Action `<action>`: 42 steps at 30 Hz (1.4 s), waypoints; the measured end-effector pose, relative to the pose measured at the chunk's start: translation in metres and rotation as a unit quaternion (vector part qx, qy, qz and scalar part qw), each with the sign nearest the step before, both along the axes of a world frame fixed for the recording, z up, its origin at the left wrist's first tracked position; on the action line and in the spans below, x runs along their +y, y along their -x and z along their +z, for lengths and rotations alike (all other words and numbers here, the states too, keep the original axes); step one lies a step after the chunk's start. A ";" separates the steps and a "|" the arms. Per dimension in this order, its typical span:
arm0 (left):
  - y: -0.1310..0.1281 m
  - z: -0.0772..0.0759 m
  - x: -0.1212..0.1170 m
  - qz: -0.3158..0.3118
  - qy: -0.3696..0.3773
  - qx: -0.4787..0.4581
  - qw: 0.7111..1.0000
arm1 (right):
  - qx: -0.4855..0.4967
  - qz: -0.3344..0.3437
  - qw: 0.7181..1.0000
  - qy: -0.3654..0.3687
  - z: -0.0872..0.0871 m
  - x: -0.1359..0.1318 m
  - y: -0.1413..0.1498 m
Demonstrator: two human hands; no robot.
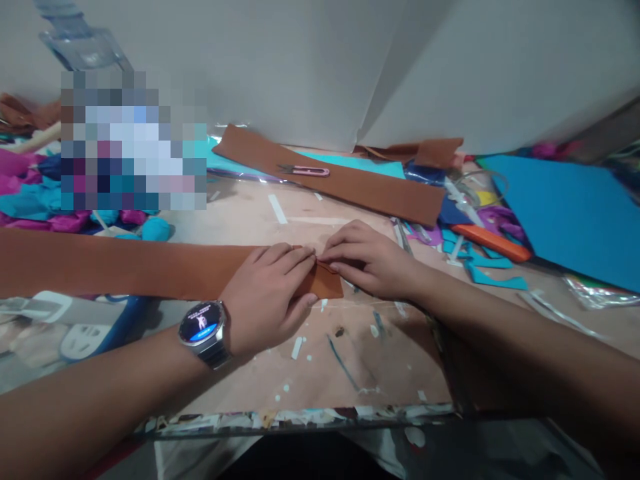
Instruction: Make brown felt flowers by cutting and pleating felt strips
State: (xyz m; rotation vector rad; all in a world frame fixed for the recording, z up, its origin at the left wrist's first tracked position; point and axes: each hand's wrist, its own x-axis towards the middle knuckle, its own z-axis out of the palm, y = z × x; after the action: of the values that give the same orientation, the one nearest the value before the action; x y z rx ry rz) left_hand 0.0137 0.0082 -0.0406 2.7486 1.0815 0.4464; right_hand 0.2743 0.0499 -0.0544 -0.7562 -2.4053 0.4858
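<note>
A long brown strip [125, 267] of crepe-like sheet runs across the table from the left edge to the middle. My left hand [273, 287], with a watch [203, 325] on its wrist, lies over the strip near its right end, fingers extended and pressing it down. Close against those fingertips, my right hand [370, 260] pinches the strip's upper edge, where a small fold shows. The strip's end corner sticks out below both hands. What lies right under the right fingertips is partly hidden.
Behind lies another brown strip [365, 183] with pink thread snips [305, 171] on it. An orange cutter [493, 243], blue scraps and a blue sheet [575, 207] are at right. Blue and magenta bundles [30, 200] and a white power strip [90, 340] are at left.
</note>
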 end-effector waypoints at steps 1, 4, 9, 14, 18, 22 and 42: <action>0.000 0.000 0.000 0.001 0.002 0.000 1.000 | 0.000 0.000 1.000 0.000 0.000 0.000 0.000; 0.000 0.000 0.000 0.000 0.004 -0.003 1.000 | -0.001 0.003 1.000 0.000 0.000 0.000 -0.001; 0.000 0.000 0.001 0.003 -0.002 -0.005 1.000 | -0.006 0.007 1.000 -0.005 0.000 0.000 -0.001; 0.000 -0.001 0.000 0.004 0.002 -0.005 1.000 | -0.013 0.005 1.000 -0.005 0.000 0.000 -0.001; 0.000 -0.001 0.000 0.006 0.002 -0.001 1.000 | -0.012 0.007 1.000 -0.006 -0.001 0.000 -0.001; 0.000 -0.001 0.000 0.007 -0.002 0.006 1.000 | -0.014 0.005 1.000 -0.004 -0.001 0.000 0.000; -0.001 0.002 -0.001 0.020 -0.003 0.036 0.999 | -0.014 0.017 1.000 -0.020 -0.003 0.001 -0.001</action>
State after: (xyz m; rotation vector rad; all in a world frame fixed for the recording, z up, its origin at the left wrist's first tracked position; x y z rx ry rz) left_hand 0.0150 0.0067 -0.0385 2.7723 1.1546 0.3580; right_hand 0.2755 0.0513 -0.0576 -0.7094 -2.4498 0.4415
